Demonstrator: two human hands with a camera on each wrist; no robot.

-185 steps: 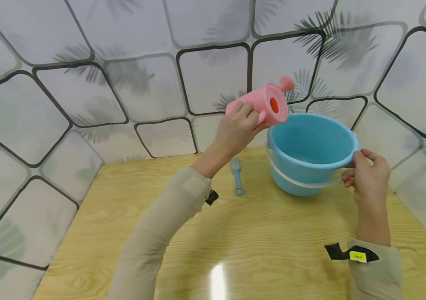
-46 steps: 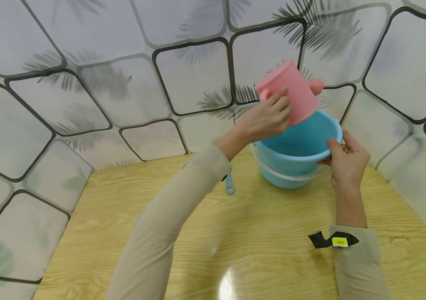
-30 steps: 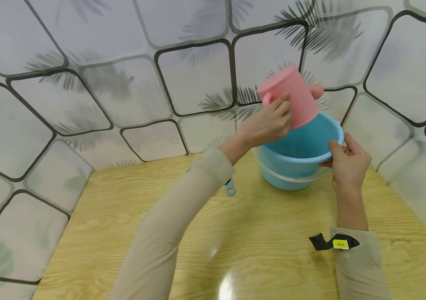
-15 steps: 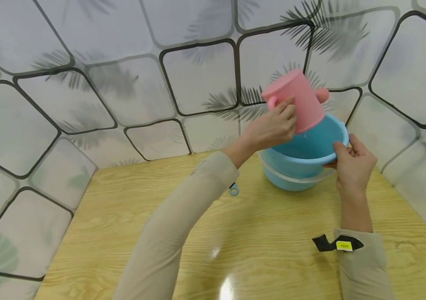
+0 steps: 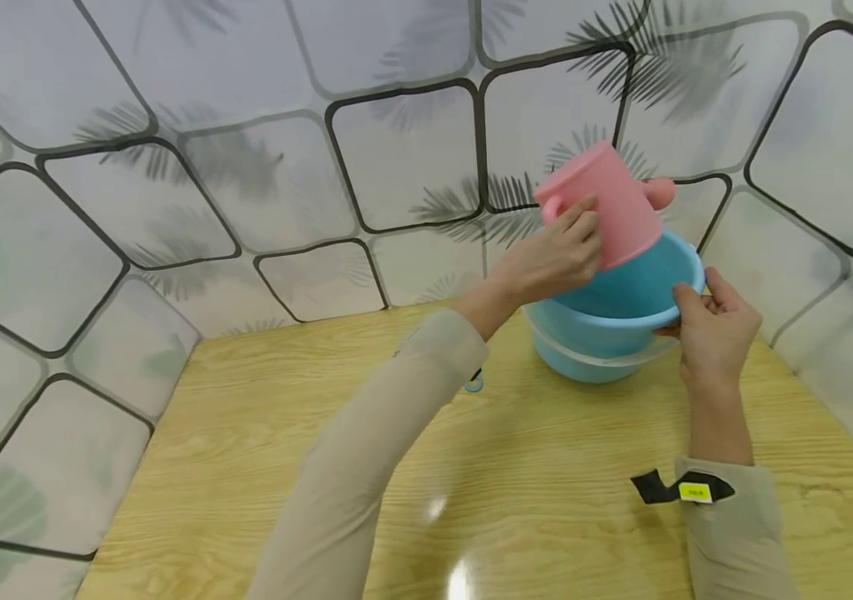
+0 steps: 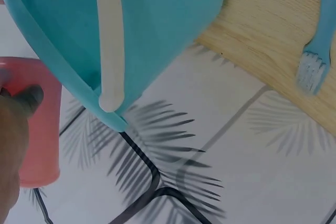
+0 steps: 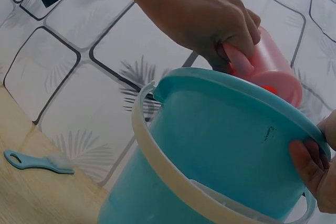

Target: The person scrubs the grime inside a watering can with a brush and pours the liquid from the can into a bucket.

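Observation:
My left hand [image 5: 546, 258] grips a pink watering can [image 5: 624, 208] by its handle, fingers curled round it. The can is tipped mouth-down over a light blue bucket [image 5: 594, 320], its round spout head pointing right. In the right wrist view, a bit of red shows at the can's underside, just above the bucket rim [image 7: 226, 80]. Whether anything pours out cannot be made out. At the bucket's right side my right hand [image 5: 719, 337] pinches the rim, thumb on top and fingers beneath. The white carrying handle [image 5: 621, 360] hangs down against the bucket's front.
A small blue fork [image 6: 317, 51] lies on the wooden table [image 5: 261, 450] left of the bucket; my left forearm hides most of it in the head view. Patterned wall covering [image 5: 411, 158] stands close behind the bucket and on both sides.
Since the oldest frame, the can has moved right and turned from lying tilted to mouth-down over the bucket. In the last second both hands and bucket keep nearly the same pose.

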